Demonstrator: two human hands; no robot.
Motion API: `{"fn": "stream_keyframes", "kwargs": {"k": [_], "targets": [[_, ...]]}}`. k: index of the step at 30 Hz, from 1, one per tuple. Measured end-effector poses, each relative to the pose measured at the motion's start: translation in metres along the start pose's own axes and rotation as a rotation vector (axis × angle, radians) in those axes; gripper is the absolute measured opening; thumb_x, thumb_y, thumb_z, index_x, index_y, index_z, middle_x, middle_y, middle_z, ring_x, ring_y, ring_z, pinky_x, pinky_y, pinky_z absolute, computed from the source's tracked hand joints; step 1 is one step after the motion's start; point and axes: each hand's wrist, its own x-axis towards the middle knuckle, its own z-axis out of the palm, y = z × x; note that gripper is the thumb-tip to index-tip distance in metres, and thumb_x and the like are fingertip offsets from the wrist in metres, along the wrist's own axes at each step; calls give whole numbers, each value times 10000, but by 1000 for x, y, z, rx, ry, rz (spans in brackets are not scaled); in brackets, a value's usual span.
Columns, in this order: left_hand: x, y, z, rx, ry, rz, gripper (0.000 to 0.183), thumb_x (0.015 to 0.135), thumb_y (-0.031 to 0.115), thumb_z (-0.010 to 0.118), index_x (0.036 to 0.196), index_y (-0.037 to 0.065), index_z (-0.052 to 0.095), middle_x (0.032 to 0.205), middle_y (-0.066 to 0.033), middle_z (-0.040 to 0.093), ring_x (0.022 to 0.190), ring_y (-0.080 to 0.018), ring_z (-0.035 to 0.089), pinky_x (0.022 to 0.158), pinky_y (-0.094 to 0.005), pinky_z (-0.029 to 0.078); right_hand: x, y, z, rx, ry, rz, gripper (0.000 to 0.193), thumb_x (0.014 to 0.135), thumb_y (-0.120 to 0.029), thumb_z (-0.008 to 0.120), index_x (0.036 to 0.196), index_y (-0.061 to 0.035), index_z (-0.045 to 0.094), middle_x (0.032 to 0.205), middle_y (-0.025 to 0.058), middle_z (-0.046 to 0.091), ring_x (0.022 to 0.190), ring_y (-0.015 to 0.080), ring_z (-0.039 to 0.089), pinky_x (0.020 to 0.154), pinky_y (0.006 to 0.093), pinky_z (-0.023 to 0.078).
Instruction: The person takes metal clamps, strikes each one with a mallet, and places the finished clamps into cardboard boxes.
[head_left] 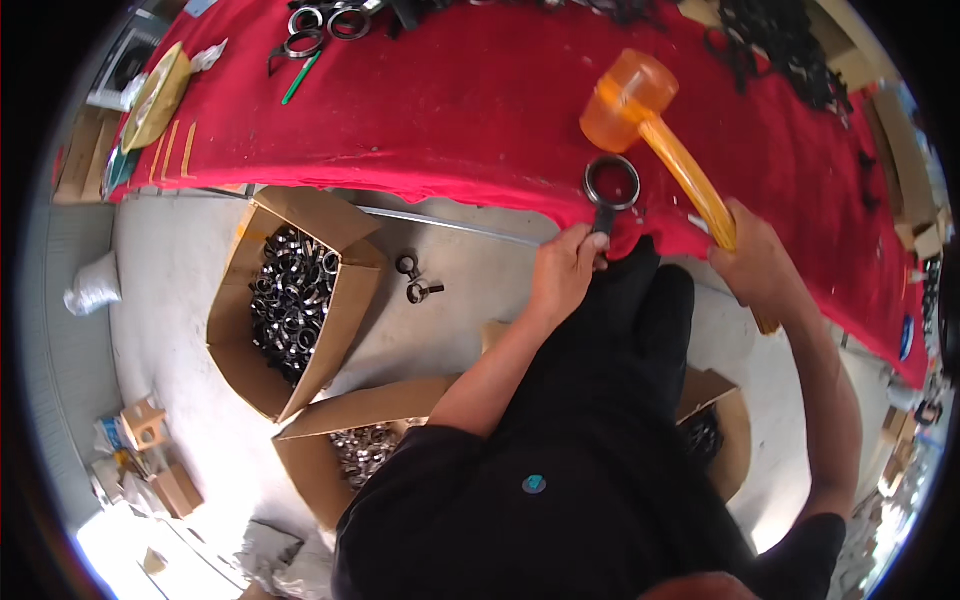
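Observation:
My left hand [566, 268] is closed on the short black handle of a ring-shaped part [612, 182], whose round metal-lined ring lies at the edge of the red-covered table [450, 110]. In my right hand [757, 255] is a mallet [690, 170], gripped by its yellow wooden handle. The mallet's orange see-through head [630, 98] is just beyond the ring, and appears to be above the cloth; the exact gap is hard to judge.
Left of me stands a cardboard box [350, 290] full of black ring parts [292, 305]. Two ring parts [415, 280] lie on the floor. Another box [310, 470] holds small metal pieces [365, 450]. A green pen [301, 78] and a yellow bowl-like thing [158, 98] rest on the table.

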Motion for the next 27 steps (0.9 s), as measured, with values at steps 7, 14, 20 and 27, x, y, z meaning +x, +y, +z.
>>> {"fn": "stream_keyframes", "kwargs": {"k": [7,14,20,27], "targets": [[3,12,2,-61,24,68,222,1048,152,603,940,-36,646,782,-108,692,659,-154,690,621,-308,545,-25,11,-6,258,217,198,261,874,-63,592,1123,6,560,854,227,618,763,322,672,689,455,520],[2,14,-9,-49,-17,-39,214,1063,156,586,975,-28,651,842,-67,697,726,-128,698,662,-295,553,-15,44,13,37,6,33,249,867,-32,576,1107,26,549,819,294,644,711,467,672,657,493,523],[-18,27,-34,43,92,91,181,1055,88,556,1122,-32,673,919,-95,689,802,-155,715,729,-303,581,-17,78,11,646,338,180,211,935,-98,639,1100,-24,531,703,9,522,482,77,497,417,273,402],[-98,32,-256,838,599,-30,293,1005,231,650,1201,14,655,847,-162,680,729,-243,680,673,-401,550,-4,164,9,838,400,262,186,968,-132,605,1103,-54,504,682,-29,482,512,54,459,446,240,404]]}}
